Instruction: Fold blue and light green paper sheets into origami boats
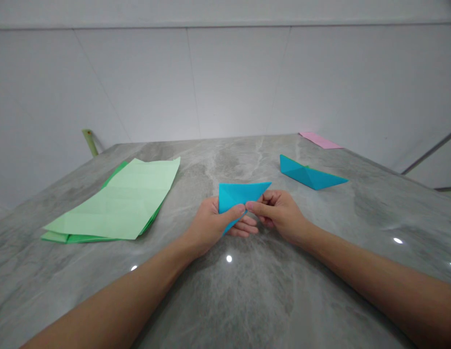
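A piece of folded blue paper (237,194) is held up over the table between both hands. My left hand (210,224) grips its left side, thumb in front and the other fingers behind and below. With thumb and fingers pinched, my right hand (278,211) holds the paper's lower right edge. The two thumb tips nearly meet at that edge. The paper has a pointed corner at the upper right and another pointing down near my left palm. Behind the right hand, a blue folded paper boat (310,175) rests on the table.
A stack of light and darker green paper sheets (116,198) lies on the left of the grey marbled table (232,300). A pink paper (320,140) is at the far right edge. Beyond the table stands a white wall (236,77), with a light green strip-like object (89,142) at the left.
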Available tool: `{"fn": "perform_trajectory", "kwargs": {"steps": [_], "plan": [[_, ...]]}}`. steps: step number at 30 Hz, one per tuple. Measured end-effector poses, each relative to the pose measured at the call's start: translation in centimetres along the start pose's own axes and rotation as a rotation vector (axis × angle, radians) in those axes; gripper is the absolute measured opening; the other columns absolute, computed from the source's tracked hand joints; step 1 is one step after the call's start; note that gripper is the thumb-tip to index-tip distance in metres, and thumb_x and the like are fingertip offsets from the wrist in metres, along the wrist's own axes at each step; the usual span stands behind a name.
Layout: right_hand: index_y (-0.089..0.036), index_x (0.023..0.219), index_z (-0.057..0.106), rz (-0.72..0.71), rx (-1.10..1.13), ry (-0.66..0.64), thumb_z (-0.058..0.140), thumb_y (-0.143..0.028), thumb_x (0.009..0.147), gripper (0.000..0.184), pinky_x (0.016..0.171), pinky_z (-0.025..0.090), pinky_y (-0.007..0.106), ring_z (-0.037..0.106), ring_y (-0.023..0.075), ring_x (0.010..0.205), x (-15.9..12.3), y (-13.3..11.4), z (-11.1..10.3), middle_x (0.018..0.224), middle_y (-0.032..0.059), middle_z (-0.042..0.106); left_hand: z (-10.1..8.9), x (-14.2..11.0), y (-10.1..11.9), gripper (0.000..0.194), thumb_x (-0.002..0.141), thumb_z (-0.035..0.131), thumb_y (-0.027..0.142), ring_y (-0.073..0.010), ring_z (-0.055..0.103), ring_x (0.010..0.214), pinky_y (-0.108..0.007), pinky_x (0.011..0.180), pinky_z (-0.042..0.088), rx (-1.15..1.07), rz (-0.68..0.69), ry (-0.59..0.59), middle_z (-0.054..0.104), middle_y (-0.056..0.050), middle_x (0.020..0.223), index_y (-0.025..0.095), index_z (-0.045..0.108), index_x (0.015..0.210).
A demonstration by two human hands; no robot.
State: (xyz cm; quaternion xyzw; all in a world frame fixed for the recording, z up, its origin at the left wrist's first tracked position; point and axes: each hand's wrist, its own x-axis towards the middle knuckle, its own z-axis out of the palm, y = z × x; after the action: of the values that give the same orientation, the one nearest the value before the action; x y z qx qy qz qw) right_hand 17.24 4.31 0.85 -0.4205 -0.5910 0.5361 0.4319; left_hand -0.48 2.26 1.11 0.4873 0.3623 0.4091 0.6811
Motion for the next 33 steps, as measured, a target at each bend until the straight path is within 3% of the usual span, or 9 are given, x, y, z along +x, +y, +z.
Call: {"fn": "perform_trajectory", "kwargs": {"steps": [5,20,28,31,33], "plan": [[-0.016,0.052,0.055,-0.057,0.053,0.026,0.081,-0.043,0.065,0.040,0.038,0.024,0.021,0.036,0.0047,0.038,0.02,0.31,-0.03,0.043,-0.0045,0.050,-0.10,-0.19,0.30,0.028,0.076,0.074,0.037,-0.0188,0.072,0.066,-0.026,0.062,0.058,-0.028,-0.033,-0.055,0.074,-0.009,0.075,0.010,0.069,0.081],[-0.016,0.050,0.049,-0.096,0.289,0.189,0.080,-0.035,0.067,0.040,0.037,0.013,0.021,0.028,0.0027,0.038,0.86,-0.41,-0.81,0.043,-0.0050,0.046,0.14,-0.21,0.44,0.027,0.073,0.075,0.034,-0.0184,0.071,0.060,-0.025,0.056,0.056,-0.044,-0.067,0.014,0.072,-0.008,0.067,0.009,0.066,0.078],[-0.017,0.060,0.050,-0.069,0.263,-0.011,0.082,-0.033,0.067,0.036,0.036,0.018,0.018,0.028,0.0023,0.037,0.82,0.46,-0.60,0.044,-0.0091,0.041,-0.08,-0.49,0.09,0.031,0.072,0.076,0.037,-0.0185,0.070,0.056,-0.024,0.051,0.056,-0.114,-0.119,-0.050,0.071,-0.009,0.065,0.008,0.065,0.074],[-0.018,0.080,0.060,-0.092,0.253,-0.093,0.081,-0.033,0.069,0.028,0.036,0.021,0.017,0.032,0.0027,0.037,0.68,0.49,-0.60,0.050,-0.0091,0.046,-0.35,-0.44,-0.07,0.028,0.074,0.075,0.035,-0.0154,0.065,0.047,-0.024,0.047,0.055,-0.163,-0.121,-0.083,0.067,-0.005,0.060,0.008,0.065,0.076],[-0.019,0.097,0.061,-0.123,0.238,-0.124,0.079,-0.033,0.071,0.034,0.035,0.023,0.017,0.036,0.0035,0.037,0.60,0.41,-0.66,0.055,-0.0077,0.052,-0.54,-0.42,-0.13,0.026,0.077,0.073,0.034,-0.0134,0.062,0.043,-0.025,0.046,0.056,-0.178,-0.125,-0.109,0.065,-0.002,0.057,0.010,0.064,0.079]]}}
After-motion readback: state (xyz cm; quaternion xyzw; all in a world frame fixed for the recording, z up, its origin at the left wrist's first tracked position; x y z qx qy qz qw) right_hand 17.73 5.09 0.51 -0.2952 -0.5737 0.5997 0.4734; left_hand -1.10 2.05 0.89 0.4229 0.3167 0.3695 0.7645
